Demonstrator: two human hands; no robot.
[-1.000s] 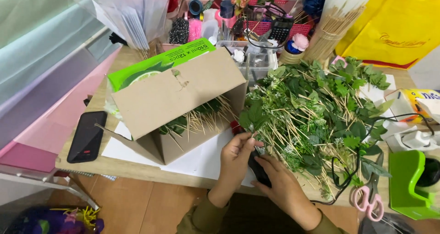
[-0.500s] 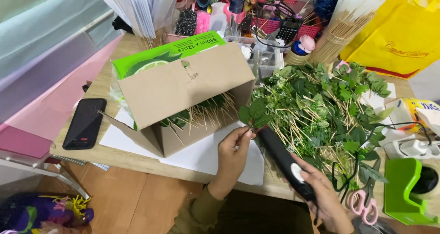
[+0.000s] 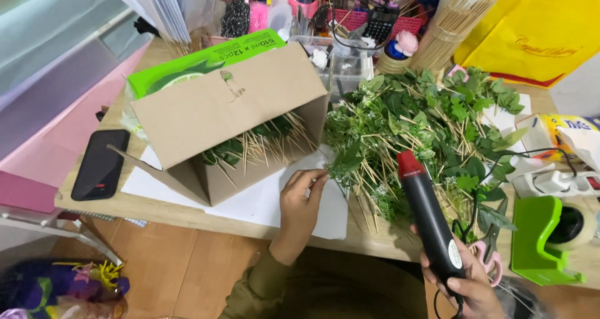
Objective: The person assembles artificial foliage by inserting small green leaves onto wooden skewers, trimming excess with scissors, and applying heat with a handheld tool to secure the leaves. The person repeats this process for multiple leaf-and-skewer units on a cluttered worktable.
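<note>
Surface: wooden worktable (image 3: 156,209) seen from above in the head view, crowded along its far edge with baskets, a bundle of wooden skewers (image 3: 453,28) and a yellow bag (image 3: 537,31); brown floor shows below the near edge.
Left side: black phone (image 3: 100,164) lies flat near the table's left end, beside stacked pink and pale sheets.
Box: cardboard box (image 3: 225,109) lies on its side on a white paper sheet (image 3: 262,200), its open mouth turned toward the person; green leaves on thin sticks show inside it.
Leaf pile: large heap of leafy sprigs on sticks (image 3: 431,125) covers the table right of the box, its stick ends pointing toward the near edge.
Left hand: left hand (image 3: 300,200) rests on the white sheet, fingertips pinched closed on the stick of a single leaf sprig (image 3: 344,159) at the heap's left border, between box and heap.
Right hand: right hand (image 3: 465,281) is wrapped closed around the lower handle of a black heat tool (image 3: 428,216), near the table's front edge.
Heat tool: held slanted, its red tip (image 3: 409,162) up over the heap's near part, just right of the pinched sprig; its cord trails off below the hand.
Right edge: green tape dispenser (image 3: 544,241) stands at the right, pink-handled scissors (image 3: 484,259) partly hidden just beside the right hand.
</note>
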